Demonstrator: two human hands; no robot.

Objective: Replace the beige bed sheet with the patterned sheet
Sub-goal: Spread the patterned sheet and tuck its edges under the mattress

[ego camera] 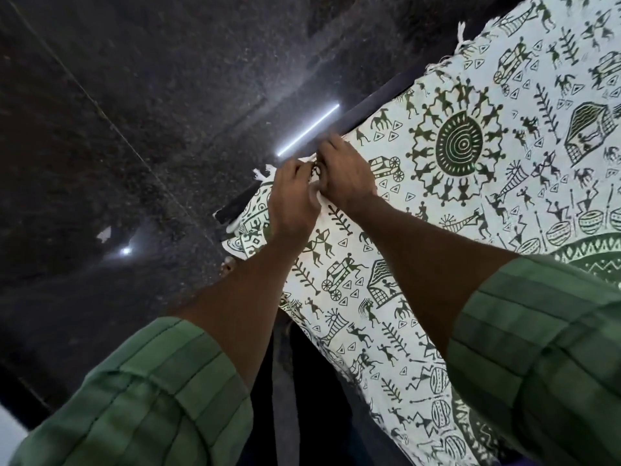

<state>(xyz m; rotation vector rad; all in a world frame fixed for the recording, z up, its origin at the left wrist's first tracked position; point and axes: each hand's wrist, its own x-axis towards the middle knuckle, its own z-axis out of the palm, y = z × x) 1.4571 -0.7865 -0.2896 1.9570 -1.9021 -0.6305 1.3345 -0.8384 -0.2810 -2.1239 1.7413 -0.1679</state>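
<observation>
The patterned sheet (pixel 470 183), white with dark green folk figures and a fringed edge, lies spread over the bed on the right. My left hand (pixel 292 196) and my right hand (pixel 346 176) meet at the sheet's edge near the bed's corner. Both have curled fingers that pinch the fabric there. The corner of the sheet hangs down over the dark bed frame (pixel 336 127) just left of my left hand. No beige sheet is in view.
A dark polished stone floor (pixel 134 129) fills the left side and reflects a strip light (pixel 307 129). A small white scrap (pixel 104 234) lies on it. My green striped sleeves (pixel 161 391) cover the lower part of the view.
</observation>
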